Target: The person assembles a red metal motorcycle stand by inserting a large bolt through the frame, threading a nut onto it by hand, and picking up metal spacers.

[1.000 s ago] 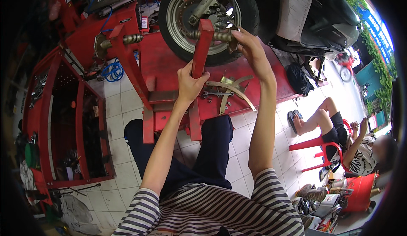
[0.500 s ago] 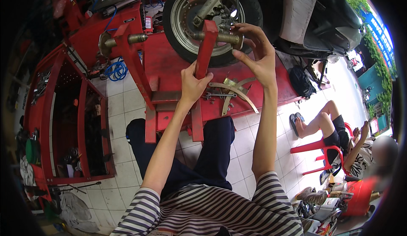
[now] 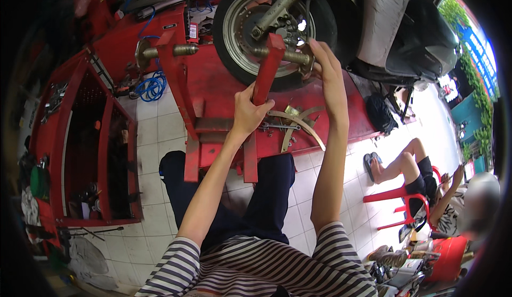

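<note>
A red metal stand (image 3: 218,126) with two uprights is in front of me. My left hand (image 3: 249,113) is closed round its right upright (image 3: 270,70), just below the bolt. A thick threaded bolt (image 3: 292,55) runs through the top of that upright and ends in a metal disc (image 3: 309,65). At the disc's edge is my right hand (image 3: 328,73), fingers reaching over the rim and thumb partly hidden. A second threaded bolt (image 3: 184,50) with a disc passes through the left upright (image 3: 176,78).
Behind the stand, a scooter's front wheel (image 3: 234,25) stands on a red platform (image 3: 213,78). Curved metal strips (image 3: 312,131) and a wrench (image 3: 280,127) lie there. A red tool cabinet (image 3: 104,163) is at left, with a blue hose (image 3: 151,86) nearby. At right, a person sits on a red chair (image 3: 392,194).
My right hand has turned at the disc, its fingers now straighter and tipped over the rim. My left hand keeps its hold on the upright. The whole view has shifted slightly.
</note>
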The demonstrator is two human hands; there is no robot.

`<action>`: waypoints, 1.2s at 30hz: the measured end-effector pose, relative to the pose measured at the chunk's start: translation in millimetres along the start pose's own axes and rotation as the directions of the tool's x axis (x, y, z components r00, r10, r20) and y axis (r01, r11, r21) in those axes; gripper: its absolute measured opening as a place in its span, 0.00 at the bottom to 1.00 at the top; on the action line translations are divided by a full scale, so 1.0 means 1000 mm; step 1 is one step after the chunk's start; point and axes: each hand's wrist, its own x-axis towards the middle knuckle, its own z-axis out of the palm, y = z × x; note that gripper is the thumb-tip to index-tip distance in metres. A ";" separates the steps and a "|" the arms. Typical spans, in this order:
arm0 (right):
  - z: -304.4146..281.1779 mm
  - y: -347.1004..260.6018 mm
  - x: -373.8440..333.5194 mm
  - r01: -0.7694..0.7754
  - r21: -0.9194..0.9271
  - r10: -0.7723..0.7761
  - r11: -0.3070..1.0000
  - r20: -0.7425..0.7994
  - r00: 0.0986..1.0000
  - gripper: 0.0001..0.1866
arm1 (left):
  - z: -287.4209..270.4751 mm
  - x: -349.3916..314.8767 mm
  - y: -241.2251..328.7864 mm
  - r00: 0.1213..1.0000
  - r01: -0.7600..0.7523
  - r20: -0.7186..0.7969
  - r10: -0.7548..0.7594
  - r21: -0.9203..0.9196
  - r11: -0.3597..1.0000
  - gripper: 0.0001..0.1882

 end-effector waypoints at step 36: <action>0.016 0.020 0.024 -0.213 0.448 0.161 0.868 0.152 0.975 0.17 | -0.005 -0.001 0.002 0.999 0.052 0.004 -0.053 0.081 0.995 0.25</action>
